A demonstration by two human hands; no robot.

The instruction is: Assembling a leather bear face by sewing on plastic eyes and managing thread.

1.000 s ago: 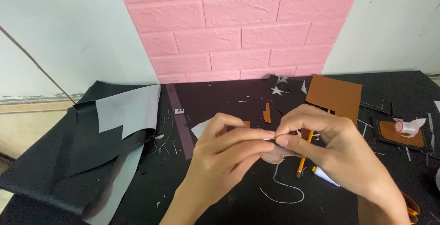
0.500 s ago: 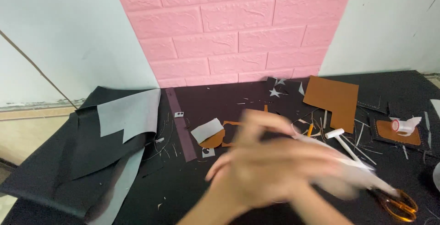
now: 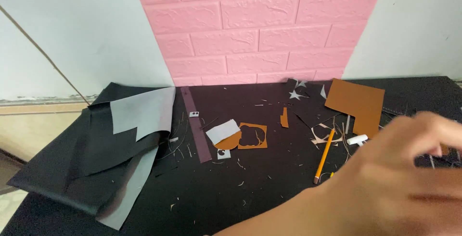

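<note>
Blurring across the lower right of the frame, a hand (image 3: 409, 178) is hovering over the black worktop (image 3: 269, 192); which hand it is cannot be told, and its fingers (image 3: 433, 130) are too smeared to show whether they are spread, closed or holding anything; nearest to it, just left of the knuckles, a yellow pencil (image 3: 323, 155) is lying slanted on the worktop, with a small white stub (image 3: 357, 140) just beside its upper end; above these, a brown sheet (image 3: 356, 103) with a notched corner is lying flat at upper right; towards the middle, a brown square with a cut-out shape (image 3: 252, 136) is sitting next to a white scrap (image 3: 222, 131); a narrow purple strip (image 3: 195, 123) is running down left of them; at far left, folded black and grey sheets (image 3: 120, 144) are hanging over the edge; a pink brick panel (image 3: 255, 24) is backing the scene.
</note>
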